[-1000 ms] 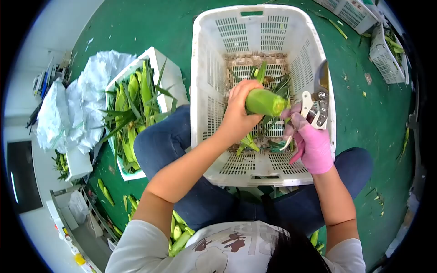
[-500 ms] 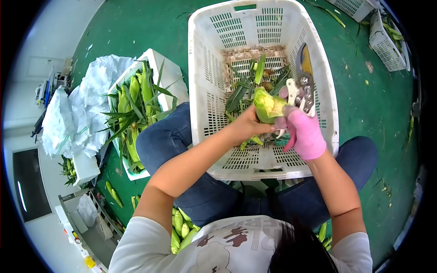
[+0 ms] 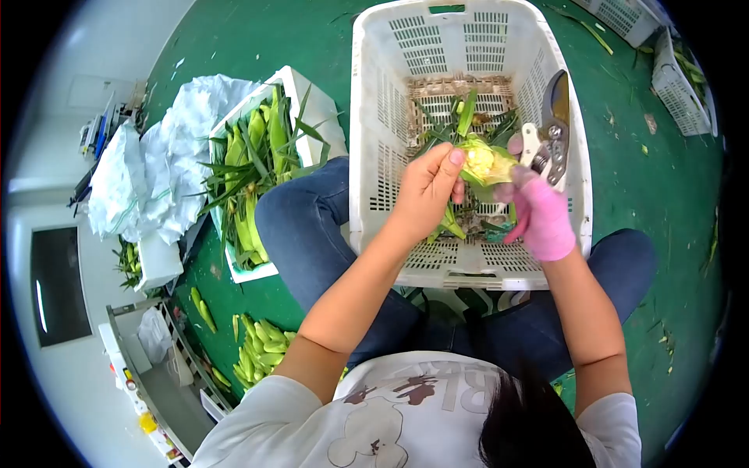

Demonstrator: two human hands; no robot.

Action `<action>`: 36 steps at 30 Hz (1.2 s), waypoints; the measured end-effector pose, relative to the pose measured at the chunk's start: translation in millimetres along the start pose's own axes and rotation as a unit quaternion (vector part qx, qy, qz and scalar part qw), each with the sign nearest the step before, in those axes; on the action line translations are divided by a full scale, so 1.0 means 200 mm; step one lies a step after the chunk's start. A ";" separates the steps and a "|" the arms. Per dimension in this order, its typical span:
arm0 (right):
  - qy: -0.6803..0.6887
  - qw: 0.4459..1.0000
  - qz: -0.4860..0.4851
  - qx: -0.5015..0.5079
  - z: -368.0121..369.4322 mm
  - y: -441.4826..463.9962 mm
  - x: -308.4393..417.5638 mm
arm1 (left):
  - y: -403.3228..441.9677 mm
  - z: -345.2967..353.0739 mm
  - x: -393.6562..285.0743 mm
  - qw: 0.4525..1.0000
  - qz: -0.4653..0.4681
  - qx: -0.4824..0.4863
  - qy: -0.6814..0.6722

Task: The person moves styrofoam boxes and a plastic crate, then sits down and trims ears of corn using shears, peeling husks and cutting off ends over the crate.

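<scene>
My bare left hand (image 3: 431,186) pinches an ear of corn (image 3: 477,164) by its green husk, thumb on top. The pale cut end of the ear faces up. My right hand (image 3: 544,222), in a pink glove, holds pruning shears (image 3: 555,132) whose dark blade points up and away from the ear. Some fingers of that hand are at the right side of the ear, smeared by motion. Both hands are over a white plastic crate (image 3: 376,148) with husk leaves (image 3: 466,113) and scraps at its bottom.
To the left, a white foam box (image 3: 320,109) holds unhusked corn (image 3: 257,148), beside crumpled white sacks (image 3: 175,148). A pile of trimmed corn (image 3: 261,347) lies on the green floor by my left leg. More crates (image 3: 679,93) stand at the far right.
My left hand has turned and shifted up, its thumb now over the husk. The shears have swung more upright in my right hand. The view has shifted, showing more of the corn pile.
</scene>
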State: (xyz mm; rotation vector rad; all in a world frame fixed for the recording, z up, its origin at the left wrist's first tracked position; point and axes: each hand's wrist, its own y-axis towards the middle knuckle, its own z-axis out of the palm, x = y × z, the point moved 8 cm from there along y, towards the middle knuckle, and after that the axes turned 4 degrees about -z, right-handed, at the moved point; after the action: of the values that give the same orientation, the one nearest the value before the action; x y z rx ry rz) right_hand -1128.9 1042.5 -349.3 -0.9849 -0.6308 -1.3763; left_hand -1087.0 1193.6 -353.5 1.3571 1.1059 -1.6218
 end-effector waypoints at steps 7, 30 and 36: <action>0.265 0.953 0.096 0.116 0.09 0.00 -0.08 | -0.14 -0.11 0.02 0.959 -0.051 -0.014 -0.279; 0.037 0.953 0.252 0.163 0.10 -0.02 -0.62 | -4.39 -2.17 0.44 0.182 -0.161 -0.947 0.210; 0.054 0.954 0.290 0.062 -0.43 0.08 -0.91 | -1.75 -2.45 0.52 0.739 -0.083 -0.485 0.460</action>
State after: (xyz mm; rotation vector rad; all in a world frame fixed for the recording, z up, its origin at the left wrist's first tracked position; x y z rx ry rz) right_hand -1152.0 1058.7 -550.0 -0.8943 -0.3018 -0.8499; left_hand -1255.1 1775.2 -436.6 1.2517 2.2499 -0.1232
